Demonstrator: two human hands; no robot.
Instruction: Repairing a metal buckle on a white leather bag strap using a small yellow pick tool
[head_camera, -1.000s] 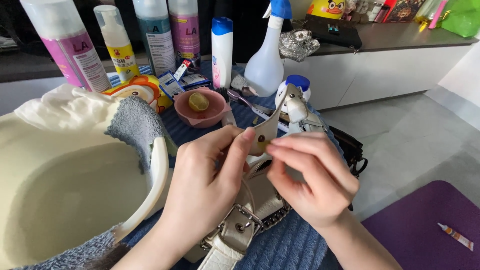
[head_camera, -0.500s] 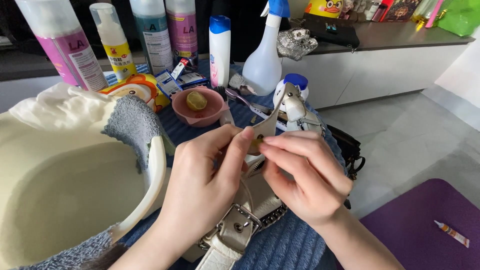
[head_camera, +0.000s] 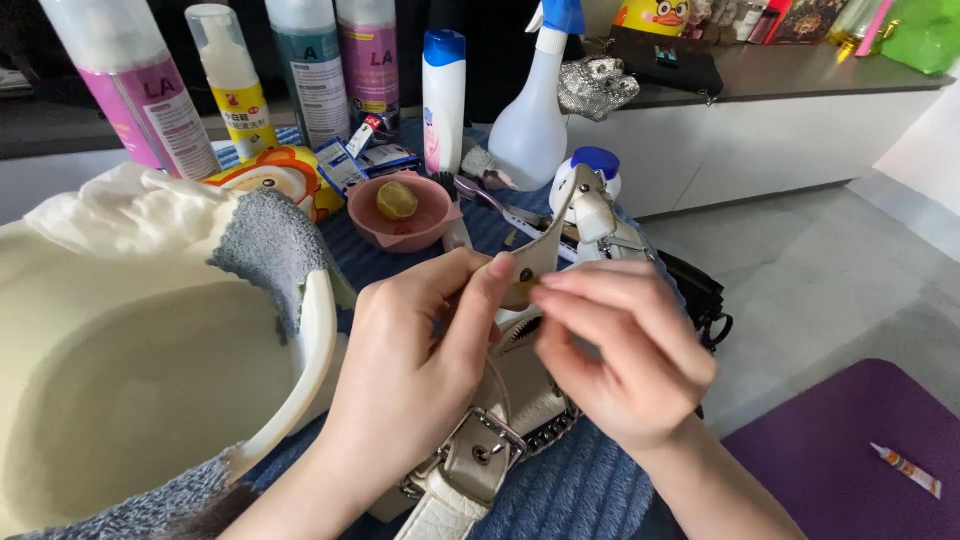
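A cream-white leather bag (head_camera: 500, 430) with a metal buckle and chain lies on a blue towel (head_camera: 590, 490). Its narrow strap (head_camera: 548, 240) rises upward between my hands. My left hand (head_camera: 420, 360) pinches the strap with thumb and forefinger. My right hand (head_camera: 625, 350) meets it from the right, fingertips closed on the same part of the strap. What lies under my fingertips is hidden.
A cream basin (head_camera: 130, 380) draped with a grey cloth (head_camera: 265, 240) sits at left. Behind stand several bottles, a white spray bottle (head_camera: 535, 110) and a pink bowl (head_camera: 400, 215) holding a yellowish lump. A purple mat (head_camera: 850, 450) with a small tube lies on the floor at right.
Both hands stay on the strap with only slight finger shifts. The view has drifted a little.
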